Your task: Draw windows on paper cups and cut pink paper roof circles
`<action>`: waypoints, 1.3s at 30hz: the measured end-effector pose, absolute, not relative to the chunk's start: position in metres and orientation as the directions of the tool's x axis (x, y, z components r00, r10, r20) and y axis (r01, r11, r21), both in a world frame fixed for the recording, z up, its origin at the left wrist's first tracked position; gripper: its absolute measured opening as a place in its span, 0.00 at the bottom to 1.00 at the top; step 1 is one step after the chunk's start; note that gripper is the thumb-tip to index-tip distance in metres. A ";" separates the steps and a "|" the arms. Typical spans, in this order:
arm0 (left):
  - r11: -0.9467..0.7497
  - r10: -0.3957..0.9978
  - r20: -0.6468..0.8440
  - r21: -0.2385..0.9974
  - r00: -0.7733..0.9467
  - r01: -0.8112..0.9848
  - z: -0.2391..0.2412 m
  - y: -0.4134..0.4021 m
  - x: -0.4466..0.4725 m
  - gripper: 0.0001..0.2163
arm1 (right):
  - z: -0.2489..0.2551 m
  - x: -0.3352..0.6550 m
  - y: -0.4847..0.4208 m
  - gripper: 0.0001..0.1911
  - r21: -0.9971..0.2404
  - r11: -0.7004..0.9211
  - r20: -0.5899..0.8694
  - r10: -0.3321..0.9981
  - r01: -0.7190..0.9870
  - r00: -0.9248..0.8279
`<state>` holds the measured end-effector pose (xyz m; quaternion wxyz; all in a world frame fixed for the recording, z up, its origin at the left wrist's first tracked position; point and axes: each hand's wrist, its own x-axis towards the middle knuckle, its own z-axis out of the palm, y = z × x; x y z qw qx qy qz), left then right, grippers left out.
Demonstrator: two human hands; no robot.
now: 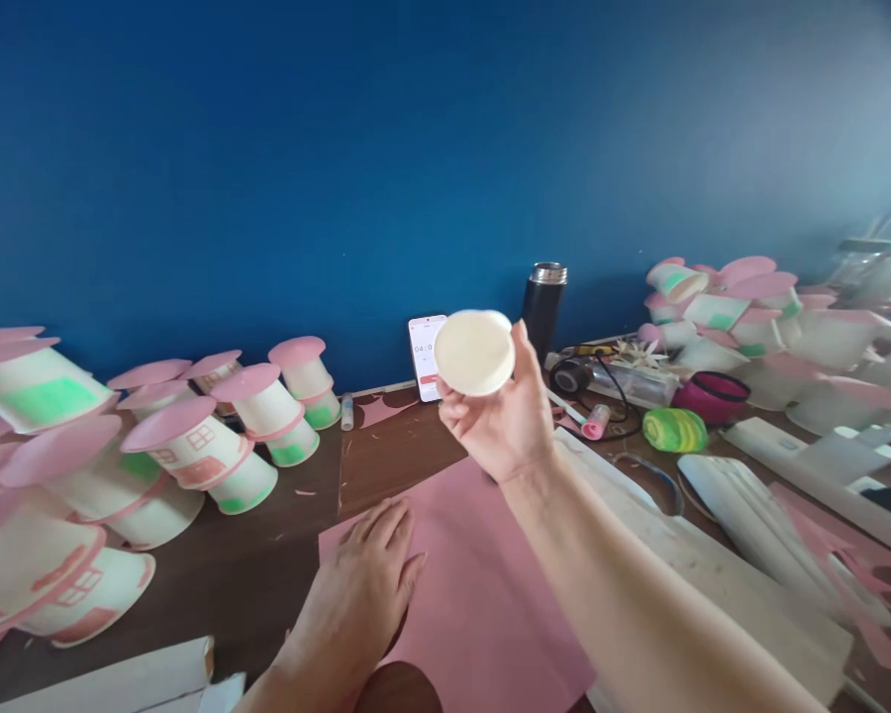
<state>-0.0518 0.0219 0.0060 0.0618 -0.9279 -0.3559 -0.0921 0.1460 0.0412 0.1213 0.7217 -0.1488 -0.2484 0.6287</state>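
Observation:
My right hand is raised over the table, its fingers closed round a pale cream paper cup. The cup's round end faces me, and its side is mostly hidden. Flat on a sheet of pink paper lies my left hand, fingers stretched out and close together. A rounded cut-out shows at the sheet's near edge, below that hand.
Paper-cup houses with pink round tops crowd the left side; more are heaped at right. A phone and a black flask stand by the blue wall. A glue stick and green clay lie right.

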 end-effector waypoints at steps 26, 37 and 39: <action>-0.706 0.640 0.343 -0.093 0.688 0.702 0.000 0.025 -0.056 0.17 | 0.148 0.154 0.053 0.20 -0.975 0.070 0.093 0.991 -0.211 -0.099; -0.671 0.721 0.244 0.011 0.648 0.742 0.009 0.020 -0.051 0.17 | 0.102 0.131 0.012 0.18 -0.938 0.184 0.175 0.983 -0.293 0.057; -0.652 0.745 0.234 0.058 0.625 0.756 0.012 0.019 -0.050 0.16 | 0.082 0.128 0.008 0.18 -0.955 0.142 0.145 0.989 -0.260 0.007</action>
